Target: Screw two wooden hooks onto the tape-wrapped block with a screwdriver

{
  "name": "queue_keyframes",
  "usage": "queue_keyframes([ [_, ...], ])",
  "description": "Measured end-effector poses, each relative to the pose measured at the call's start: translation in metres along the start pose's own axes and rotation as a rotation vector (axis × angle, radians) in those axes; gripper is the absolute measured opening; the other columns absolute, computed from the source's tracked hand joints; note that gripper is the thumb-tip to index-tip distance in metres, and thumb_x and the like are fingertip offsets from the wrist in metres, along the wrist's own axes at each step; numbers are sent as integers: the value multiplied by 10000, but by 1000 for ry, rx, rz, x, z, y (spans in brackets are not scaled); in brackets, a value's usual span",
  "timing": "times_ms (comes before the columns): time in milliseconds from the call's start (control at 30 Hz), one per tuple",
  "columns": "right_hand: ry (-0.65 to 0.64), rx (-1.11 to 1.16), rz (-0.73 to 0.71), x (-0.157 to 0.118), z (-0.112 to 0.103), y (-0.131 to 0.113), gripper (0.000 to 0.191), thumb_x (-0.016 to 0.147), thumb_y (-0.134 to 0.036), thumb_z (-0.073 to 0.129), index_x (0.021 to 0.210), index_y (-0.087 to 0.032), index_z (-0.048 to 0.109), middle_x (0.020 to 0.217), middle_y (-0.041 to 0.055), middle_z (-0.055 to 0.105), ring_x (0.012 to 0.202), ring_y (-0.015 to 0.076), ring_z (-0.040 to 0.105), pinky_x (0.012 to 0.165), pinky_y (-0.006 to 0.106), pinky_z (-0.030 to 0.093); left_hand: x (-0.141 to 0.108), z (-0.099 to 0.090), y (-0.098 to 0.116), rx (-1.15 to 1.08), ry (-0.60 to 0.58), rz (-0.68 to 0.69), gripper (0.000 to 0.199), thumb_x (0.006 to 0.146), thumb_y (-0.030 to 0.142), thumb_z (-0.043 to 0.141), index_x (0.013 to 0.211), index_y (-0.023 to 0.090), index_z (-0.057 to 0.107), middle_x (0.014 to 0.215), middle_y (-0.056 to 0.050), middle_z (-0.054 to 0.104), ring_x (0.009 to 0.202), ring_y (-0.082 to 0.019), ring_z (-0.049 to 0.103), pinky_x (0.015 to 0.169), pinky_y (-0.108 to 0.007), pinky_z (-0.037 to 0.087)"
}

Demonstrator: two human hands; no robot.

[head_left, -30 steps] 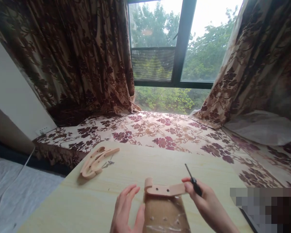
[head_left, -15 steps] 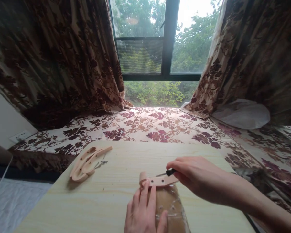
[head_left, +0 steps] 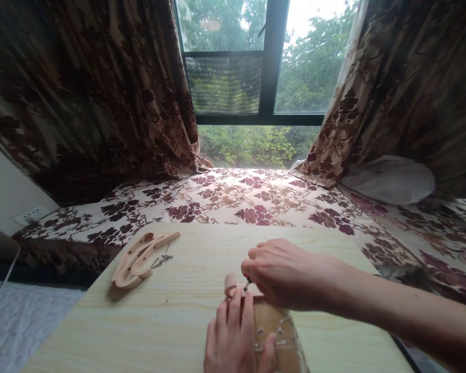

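My right hand [head_left: 281, 272] is closed around a small screwdriver; its dark handle is mostly hidden in the fist. The screwdriver's short visible end [head_left: 248, 281] points down at a hole in a light wooden hook [head_left: 230, 285] with a curled left end. That hook lies across the top end of a brown block [head_left: 275, 331], partly covered by clear wrap or tape. My left hand [head_left: 233, 336] lies over the block with fingers stretched out, fingertips pressing the hook's near edge and thumb apart on the block.
More curved wooden hooks [head_left: 140, 264] with dark holes lie at the table's left, beside several screws [head_left: 163, 260]. The pale wooden table [head_left: 140, 331] meets a window seat with floral cloth [head_left: 252, 202]. A white plastic bag [head_left: 392, 181] rests at the right, beside the curtain.
My right hand has moved left and the screwdriver has tilted more upright, its end now at a hole near the hook's curl. My left hand has shifted slightly right.
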State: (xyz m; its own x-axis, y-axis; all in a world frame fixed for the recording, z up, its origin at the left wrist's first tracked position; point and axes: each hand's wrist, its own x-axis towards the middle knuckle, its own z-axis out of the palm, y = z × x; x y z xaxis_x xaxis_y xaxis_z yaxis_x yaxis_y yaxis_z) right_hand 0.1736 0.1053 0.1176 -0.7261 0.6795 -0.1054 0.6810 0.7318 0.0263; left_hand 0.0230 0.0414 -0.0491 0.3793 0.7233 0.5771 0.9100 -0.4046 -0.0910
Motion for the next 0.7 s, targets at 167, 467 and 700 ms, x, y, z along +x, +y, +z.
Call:
queue_keyframes([
  [167,-27,-43,-65,6,-5,-1,199,871,-309,549,856,-128,632,757,86,641,642,177,568,536,279,372,1,1,10,-84,9,-102,521,789,324,532,1278,159,462,1291,-91,544,1124,-266,497,836,-371,458],
  [467,-96,-37,-138,12,-14,-5,89,758,-115,562,803,-137,635,748,77,620,640,170,538,540,282,366,2,2,10,-102,12,-119,529,766,302,520,1276,168,468,1243,-85,561,1071,-278,513,809,-375,471],
  [700,-156,10,-110,21,-14,5,164,782,-120,550,893,-142,668,788,77,632,624,151,506,536,271,350,-2,6,6,-113,40,-85,538,786,306,515,1297,157,439,1299,-82,522,1107,-274,497,813,-370,471],
])
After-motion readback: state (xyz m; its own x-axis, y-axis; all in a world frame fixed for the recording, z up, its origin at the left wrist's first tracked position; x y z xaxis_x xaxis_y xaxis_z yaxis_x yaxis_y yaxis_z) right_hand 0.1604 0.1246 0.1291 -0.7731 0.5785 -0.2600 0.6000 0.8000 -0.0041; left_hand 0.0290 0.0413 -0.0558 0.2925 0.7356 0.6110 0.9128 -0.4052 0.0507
